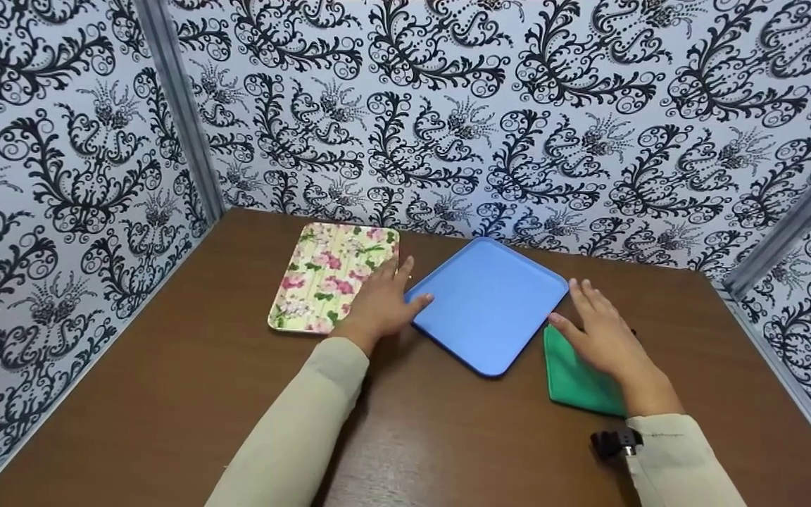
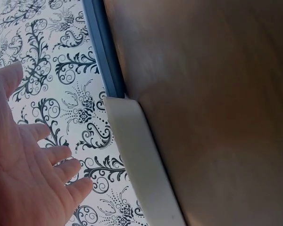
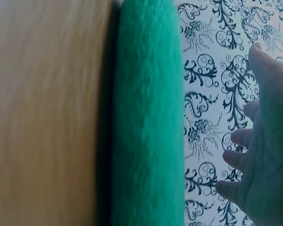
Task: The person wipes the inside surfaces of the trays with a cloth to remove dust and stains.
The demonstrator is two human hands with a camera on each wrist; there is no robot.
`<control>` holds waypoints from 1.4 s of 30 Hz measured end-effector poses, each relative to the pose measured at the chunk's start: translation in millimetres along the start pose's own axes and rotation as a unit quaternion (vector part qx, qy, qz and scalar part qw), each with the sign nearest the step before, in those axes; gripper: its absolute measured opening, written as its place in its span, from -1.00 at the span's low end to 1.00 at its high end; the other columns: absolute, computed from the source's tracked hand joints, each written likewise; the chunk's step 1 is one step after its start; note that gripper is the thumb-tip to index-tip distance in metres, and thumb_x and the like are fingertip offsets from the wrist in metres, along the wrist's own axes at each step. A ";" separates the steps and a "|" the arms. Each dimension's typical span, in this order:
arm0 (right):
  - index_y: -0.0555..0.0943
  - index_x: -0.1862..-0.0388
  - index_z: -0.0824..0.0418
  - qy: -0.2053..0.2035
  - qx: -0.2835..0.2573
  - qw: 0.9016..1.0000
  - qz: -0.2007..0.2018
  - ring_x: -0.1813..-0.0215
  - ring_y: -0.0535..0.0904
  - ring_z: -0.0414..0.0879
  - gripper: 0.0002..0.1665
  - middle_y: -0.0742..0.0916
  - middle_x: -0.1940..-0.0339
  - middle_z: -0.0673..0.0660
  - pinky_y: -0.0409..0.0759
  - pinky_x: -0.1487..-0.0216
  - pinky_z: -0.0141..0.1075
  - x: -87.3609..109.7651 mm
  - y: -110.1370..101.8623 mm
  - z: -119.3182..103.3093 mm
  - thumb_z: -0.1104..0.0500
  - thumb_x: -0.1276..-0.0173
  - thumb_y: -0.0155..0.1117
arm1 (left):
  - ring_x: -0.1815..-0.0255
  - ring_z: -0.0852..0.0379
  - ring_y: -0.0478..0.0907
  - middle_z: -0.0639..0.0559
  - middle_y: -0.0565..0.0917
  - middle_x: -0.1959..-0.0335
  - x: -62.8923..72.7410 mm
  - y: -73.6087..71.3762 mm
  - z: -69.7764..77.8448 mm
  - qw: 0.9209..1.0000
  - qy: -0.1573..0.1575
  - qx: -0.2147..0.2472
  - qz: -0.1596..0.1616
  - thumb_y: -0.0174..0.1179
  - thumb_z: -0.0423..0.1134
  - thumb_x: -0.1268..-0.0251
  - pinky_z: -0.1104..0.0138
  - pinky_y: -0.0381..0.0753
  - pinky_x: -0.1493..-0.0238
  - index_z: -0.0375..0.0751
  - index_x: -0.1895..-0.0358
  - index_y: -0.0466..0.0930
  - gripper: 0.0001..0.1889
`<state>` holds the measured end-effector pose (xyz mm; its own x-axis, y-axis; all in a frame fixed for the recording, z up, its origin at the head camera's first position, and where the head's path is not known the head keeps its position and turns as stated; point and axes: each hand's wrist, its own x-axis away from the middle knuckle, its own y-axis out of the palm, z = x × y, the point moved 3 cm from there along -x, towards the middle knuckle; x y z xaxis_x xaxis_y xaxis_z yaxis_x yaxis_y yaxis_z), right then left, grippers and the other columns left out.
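A plain blue tray (image 1: 488, 306) lies turned cornerwise on the table, between the two hands. My left hand (image 1: 381, 299), fingers extended, hovers by its left corner and over the right edge of a flower-patterned tray (image 1: 328, 274). Beside the blue tray's right corner is my right hand (image 1: 606, 338), its fingers straight, above a folded green cloth (image 1: 578, 377) that it partly covers. Both palms, the left hand (image 2: 33, 160) and right hand (image 3: 259, 150) in their wrist views, hold nothing. Whether either hand touches a tray I cannot tell.
The brown wooden table (image 1: 194, 366) is bounded at the back and sides by patterned walls (image 1: 441, 127) with grey corner posts (image 1: 184, 105). A small black device (image 1: 617, 443) sits at the right wrist.
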<state>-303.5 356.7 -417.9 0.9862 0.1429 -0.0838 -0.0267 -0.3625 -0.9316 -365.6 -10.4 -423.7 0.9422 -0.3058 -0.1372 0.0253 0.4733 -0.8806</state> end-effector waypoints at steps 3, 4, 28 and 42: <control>-0.23 -0.75 0.11 0.012 -0.003 1.000 -0.008 -0.69 -0.16 0.46 0.08 -0.07 -0.73 0.38 -0.07 -0.52 0.50 2.4 0.0 11.0 -0.46 -0.58 -0.14 | -0.71 -0.26 -0.03 -0.20 -0.01 -0.72 -4.0 2.9 -1.1 1.000 -0.006 0.003 -0.009 0.02 0.36 -0.49 -0.10 0.11 -0.65 0.00 -0.71 -0.08 -0.08; -0.24 -0.74 0.11 0.017 -0.005 1.000 -0.012 -0.68 -0.16 0.48 0.09 -0.08 -0.73 0.38 -0.06 -0.51 0.52 3.3 -0.4 14.1 -0.46 -0.58 -0.16 | -0.71 -0.26 -0.04 -0.20 -0.02 -0.72 -5.3 3.7 -1.2 1.000 -0.008 0.004 -0.011 0.01 0.37 -0.49 -0.10 0.12 -0.65 0.01 -0.71 -0.09 -0.07; -0.42 -0.67 0.33 0.103 -0.062 0.990 -0.073 -0.57 -0.13 0.67 0.21 -0.07 -0.60 0.69 -0.03 -0.46 0.54 25.5 -10.1 67.5 -0.47 -0.59 -0.20 | -0.71 -0.20 -0.01 -0.20 0.02 -0.71 -29.5 15.9 -3.5 0.995 -0.032 0.053 -0.074 -0.05 0.40 -0.50 -0.04 0.12 -0.66 -0.04 -0.71 -0.06 -0.08; 0.22 -0.49 0.64 0.131 -0.049 0.987 -0.074 -0.43 0.30 0.62 0.08 0.39 -0.42 0.69 0.32 -0.39 0.42 41.1 -14.6 87.9 -0.37 -0.63 -0.12 | -0.68 -0.23 0.08 -0.27 0.11 -0.67 -34.1 17.5 -2.4 0.995 -0.044 0.029 -0.086 -0.07 0.39 -0.51 -0.04 0.16 -0.65 -0.13 -0.68 0.03 -0.09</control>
<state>-277.0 448.8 -438.9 0.9868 -0.0367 0.1576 0.1251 -0.4442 -0.8871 -398.1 6.3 -435.5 0.9478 -0.3137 0.0569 0.2065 0.4678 -0.8594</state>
